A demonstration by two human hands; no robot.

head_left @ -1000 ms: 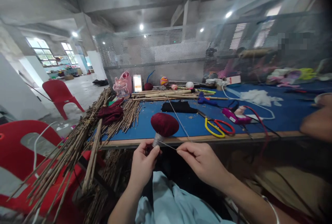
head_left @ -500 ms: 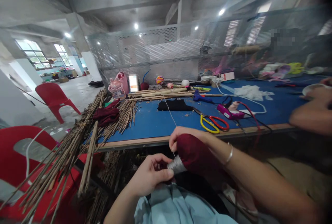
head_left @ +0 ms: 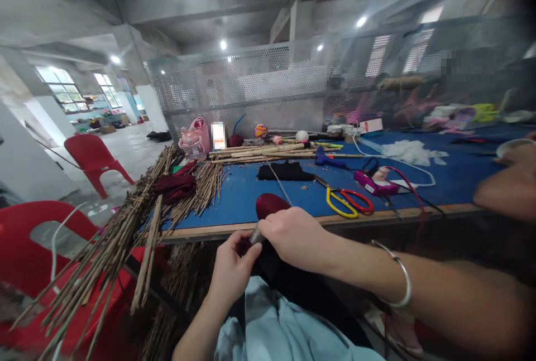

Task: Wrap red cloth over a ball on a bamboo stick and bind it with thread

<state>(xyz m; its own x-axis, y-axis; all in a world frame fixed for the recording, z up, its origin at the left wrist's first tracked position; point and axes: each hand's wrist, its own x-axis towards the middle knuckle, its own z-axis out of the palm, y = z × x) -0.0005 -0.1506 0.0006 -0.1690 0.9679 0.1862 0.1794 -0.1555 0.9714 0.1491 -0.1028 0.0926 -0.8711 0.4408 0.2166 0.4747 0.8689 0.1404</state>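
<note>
A dark red, fabric-covered rounded piece (head_left: 266, 205) stands above my hands at the table's front edge. Below it is a neck wound with grey thread (head_left: 255, 236). My left hand (head_left: 234, 266) is closed around the lower end of that neck, its thumb in front. Against the upper part of the winding, my right hand (head_left: 297, 238) is closed, its fingertips mostly hidden. A pale thread (head_left: 278, 181) runs taut from the sticks on the table down to my right hand.
On the blue table (head_left: 238, 193) lie scissors (head_left: 349, 202), black cloth (head_left: 285, 171), a purple power strip (head_left: 374, 183) and long sticks (head_left: 268, 152). Bundled twigs (head_left: 121, 238) overhang the left side by a red chair (head_left: 50, 238). Another person's hand (head_left: 511, 182) is at right.
My right hand has come round to the near side of the neck and down-left. The red piece now tilts up and left, away from me, and my left hand shifted slightly left.
</note>
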